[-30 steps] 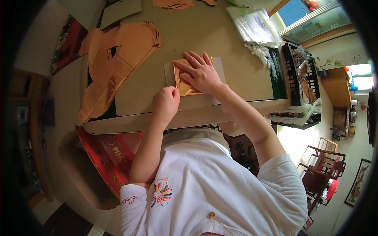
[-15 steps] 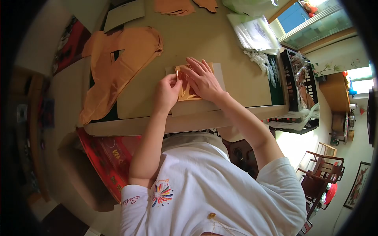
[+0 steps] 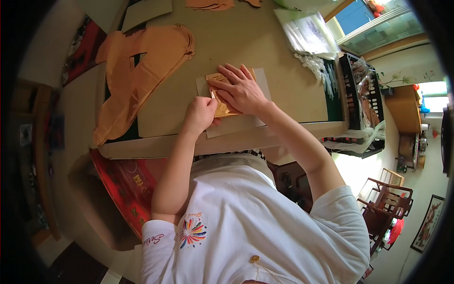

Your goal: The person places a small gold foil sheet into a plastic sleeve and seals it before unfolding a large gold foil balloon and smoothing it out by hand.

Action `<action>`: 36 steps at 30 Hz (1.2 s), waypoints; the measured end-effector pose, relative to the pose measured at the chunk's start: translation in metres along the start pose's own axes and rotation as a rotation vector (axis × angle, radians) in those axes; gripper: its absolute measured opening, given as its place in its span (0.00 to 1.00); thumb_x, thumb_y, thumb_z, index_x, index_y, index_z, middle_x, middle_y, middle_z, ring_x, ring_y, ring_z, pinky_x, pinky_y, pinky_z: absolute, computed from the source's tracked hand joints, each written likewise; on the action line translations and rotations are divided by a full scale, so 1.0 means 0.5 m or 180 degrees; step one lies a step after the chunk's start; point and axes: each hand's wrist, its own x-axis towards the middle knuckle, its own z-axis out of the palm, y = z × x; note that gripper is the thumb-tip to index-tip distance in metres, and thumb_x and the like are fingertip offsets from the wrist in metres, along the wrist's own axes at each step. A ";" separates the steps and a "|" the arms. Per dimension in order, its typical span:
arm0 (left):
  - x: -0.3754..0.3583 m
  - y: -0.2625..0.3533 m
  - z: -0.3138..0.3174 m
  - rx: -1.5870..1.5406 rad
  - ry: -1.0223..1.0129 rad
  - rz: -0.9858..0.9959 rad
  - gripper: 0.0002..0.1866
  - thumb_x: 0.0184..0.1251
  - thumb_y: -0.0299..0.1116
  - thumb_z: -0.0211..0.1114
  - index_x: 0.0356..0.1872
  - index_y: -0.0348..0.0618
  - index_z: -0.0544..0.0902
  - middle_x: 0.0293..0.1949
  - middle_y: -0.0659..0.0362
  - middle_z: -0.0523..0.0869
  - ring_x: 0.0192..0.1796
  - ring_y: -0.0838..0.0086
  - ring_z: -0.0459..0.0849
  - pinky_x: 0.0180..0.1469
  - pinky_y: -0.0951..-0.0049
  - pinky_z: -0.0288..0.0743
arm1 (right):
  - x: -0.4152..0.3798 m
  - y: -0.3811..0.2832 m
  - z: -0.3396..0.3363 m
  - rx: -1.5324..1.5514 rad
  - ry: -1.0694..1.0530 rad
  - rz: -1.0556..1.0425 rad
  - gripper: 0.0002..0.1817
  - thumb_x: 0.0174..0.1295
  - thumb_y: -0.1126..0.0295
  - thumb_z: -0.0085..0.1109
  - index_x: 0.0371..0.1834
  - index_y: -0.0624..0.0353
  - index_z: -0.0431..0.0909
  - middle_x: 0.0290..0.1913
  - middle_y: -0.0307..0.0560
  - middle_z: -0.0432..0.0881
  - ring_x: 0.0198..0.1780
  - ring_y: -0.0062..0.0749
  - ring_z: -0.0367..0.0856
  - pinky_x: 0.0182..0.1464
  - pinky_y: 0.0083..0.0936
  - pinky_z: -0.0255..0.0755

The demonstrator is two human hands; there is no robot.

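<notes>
A folded, creased orange sheet, thin and shiny, lies on a pale grey card near the table's front edge. My left hand is closed at the sheet's left edge, with its fingers curled in and the sheet's edge pinched there. By its thumb shows a small whitish strip or glint that I cannot make out. Spread flat over the sheet, my right hand presses it down with fingers apart. The right palm hides much of the sheet's middle.
Large orange sheets lie stacked at the left of the table. Clear plastic bags and several thin white sticks lie at the right. A black crate stands beyond the table's right edge.
My left hand has turned over and curled further closed, moving slightly down along the sheet's left edge. The right hand stays flat, and more of the card shows below.
</notes>
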 end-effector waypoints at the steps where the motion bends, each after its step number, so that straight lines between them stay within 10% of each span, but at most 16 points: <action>1: -0.009 0.001 0.001 0.0022 -0.0020 -0.0032 0.18 0.73 0.35 0.52 0.26 0.32 0.80 0.22 0.56 0.84 0.22 0.74 0.85 0.23 0.73 0.78 | -0.001 0.000 0.001 0.0008 -0.0010 0.0022 0.19 0.67 0.54 0.51 0.60 0.37 0.79 0.68 0.49 0.70 0.71 0.46 0.63 0.71 0.53 0.52; 8: -0.066 -0.006 -0.004 0.1743 0.0077 0.0110 0.13 0.69 0.33 0.56 0.29 0.34 0.80 0.28 0.52 0.87 0.25 0.66 0.87 0.29 0.69 0.81 | -0.001 0.005 0.008 0.0005 -0.0004 -0.0012 0.20 0.68 0.53 0.50 0.61 0.36 0.77 0.68 0.49 0.69 0.72 0.45 0.62 0.72 0.53 0.51; 14: -0.036 -0.029 0.028 0.2930 0.1759 0.2559 0.17 0.66 0.32 0.58 0.54 0.36 0.78 0.60 0.50 0.78 0.65 0.62 0.73 0.63 0.62 0.71 | -0.002 0.001 0.002 -0.0009 -0.0061 0.0067 0.19 0.69 0.54 0.50 0.61 0.35 0.77 0.69 0.49 0.69 0.73 0.43 0.61 0.73 0.53 0.50; 28: -0.045 -0.047 0.054 0.3358 0.1411 0.2075 0.12 0.66 0.33 0.59 0.47 0.41 0.74 0.64 0.53 0.73 0.72 0.65 0.64 0.70 0.45 0.56 | -0.001 -0.001 0.002 0.0014 -0.0122 0.0105 0.19 0.68 0.58 0.52 0.63 0.34 0.76 0.70 0.47 0.67 0.73 0.42 0.60 0.74 0.53 0.50; 36: -0.105 -0.053 0.070 0.4017 0.1405 0.1927 0.22 0.70 0.34 0.52 0.62 0.37 0.73 0.65 0.54 0.73 0.72 0.66 0.64 0.71 0.42 0.54 | 0.002 -0.001 -0.006 0.0077 -0.0142 0.0088 0.20 0.69 0.57 0.51 0.63 0.35 0.75 0.70 0.49 0.67 0.73 0.43 0.60 0.73 0.54 0.50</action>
